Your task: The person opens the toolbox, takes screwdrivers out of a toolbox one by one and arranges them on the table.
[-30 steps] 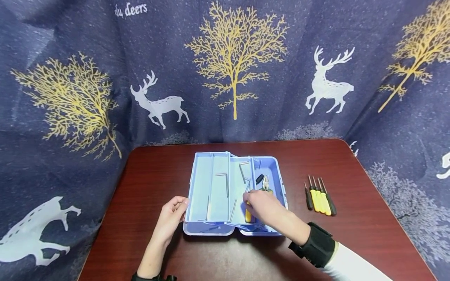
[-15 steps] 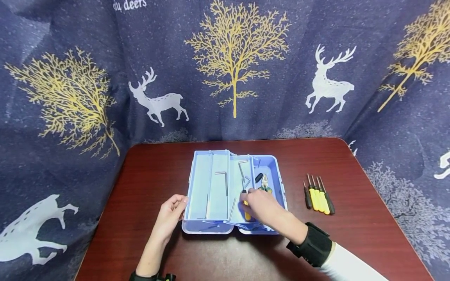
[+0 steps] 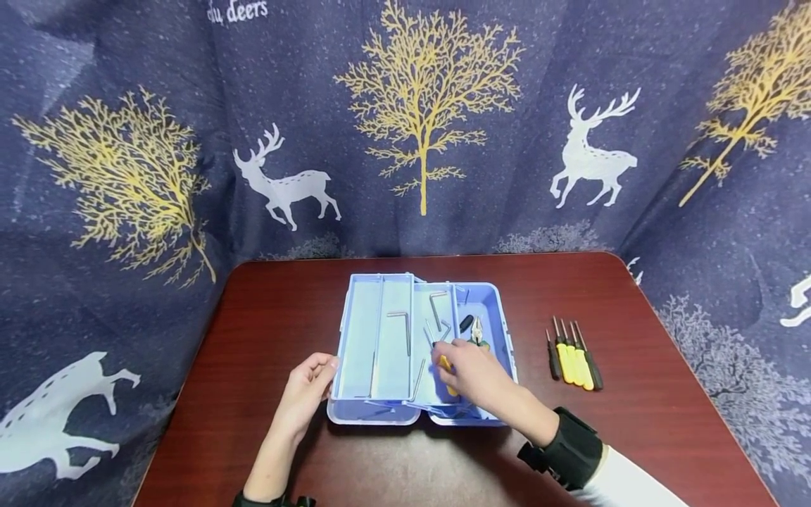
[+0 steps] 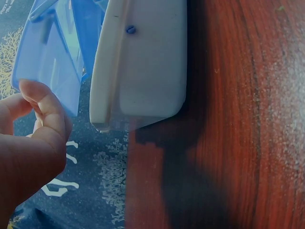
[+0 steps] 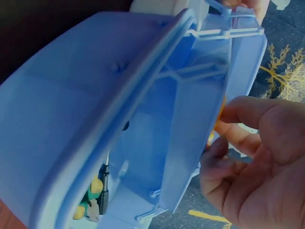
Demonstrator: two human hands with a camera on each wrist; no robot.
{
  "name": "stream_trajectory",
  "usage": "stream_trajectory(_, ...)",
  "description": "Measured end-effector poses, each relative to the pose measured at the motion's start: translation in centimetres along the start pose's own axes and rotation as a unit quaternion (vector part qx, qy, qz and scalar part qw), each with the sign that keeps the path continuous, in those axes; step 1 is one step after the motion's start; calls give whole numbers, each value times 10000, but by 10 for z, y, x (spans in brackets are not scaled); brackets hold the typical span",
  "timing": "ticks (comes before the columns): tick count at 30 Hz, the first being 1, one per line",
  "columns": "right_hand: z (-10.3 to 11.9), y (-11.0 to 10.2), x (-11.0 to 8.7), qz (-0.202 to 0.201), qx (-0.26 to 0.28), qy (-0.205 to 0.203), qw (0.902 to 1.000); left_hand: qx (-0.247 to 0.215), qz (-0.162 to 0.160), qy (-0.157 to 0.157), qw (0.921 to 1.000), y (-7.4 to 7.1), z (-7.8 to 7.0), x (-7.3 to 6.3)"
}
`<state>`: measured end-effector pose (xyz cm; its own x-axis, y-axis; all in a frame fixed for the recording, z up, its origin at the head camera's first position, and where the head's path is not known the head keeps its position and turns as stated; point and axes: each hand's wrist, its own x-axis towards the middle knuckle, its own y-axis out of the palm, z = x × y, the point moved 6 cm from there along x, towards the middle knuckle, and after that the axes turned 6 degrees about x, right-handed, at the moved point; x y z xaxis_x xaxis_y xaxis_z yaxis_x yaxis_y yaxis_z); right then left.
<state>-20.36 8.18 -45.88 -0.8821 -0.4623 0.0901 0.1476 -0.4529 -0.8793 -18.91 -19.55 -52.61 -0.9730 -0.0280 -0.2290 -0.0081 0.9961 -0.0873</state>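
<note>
Right-hand fingers (image 5: 248, 112) close together around a yellow-handled screwdriver (image 3: 445, 364)

In the head view, the right grip (image 3: 472, 367) hides part of a yellow-handled tool (image 3: 445, 363) and of the pliers (image 3: 477, 329); the bottom edge crops the tabletop (image 3: 659, 408)

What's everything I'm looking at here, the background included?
Toolbox: one, blue, open on the table
L-shaped keys: at least five, silver, in the trays
Pliers: one, green-and-yellow handles, deep compartment
Black-handled tool: at least one, beside the pliers
Screwdrivers: five, three yellow and two black, table's right side
Yellow-handled tool: one, in the right hand
Table: one, red-brown, under the toolbox
Cloth: navy, gold trees and white deer, behind
Wristbands: two, black, one per wrist
Sleeve: one, white, right arm
Hands: two, left hand gripping the toolbox's left edge
</note>
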Motion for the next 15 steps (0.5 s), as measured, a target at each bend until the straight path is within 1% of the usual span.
stream_trajectory(2,1,-1,-3,-3,148,5,9999,-1,33,34,10000,0,0,0)
stream_trajectory(7,1,-11,-10,-115,408,-133,9990,17,36,58,10000,0,0,0)
stream_trajectory(12,-6,-26,-19,-386,469,-178,9980,118,-8,31,9999,-1,0,1)
stream_trajectory(15,-15,-36,-26,-561,477,-188,9971,106,-19,-24,9999,-1,1,1)
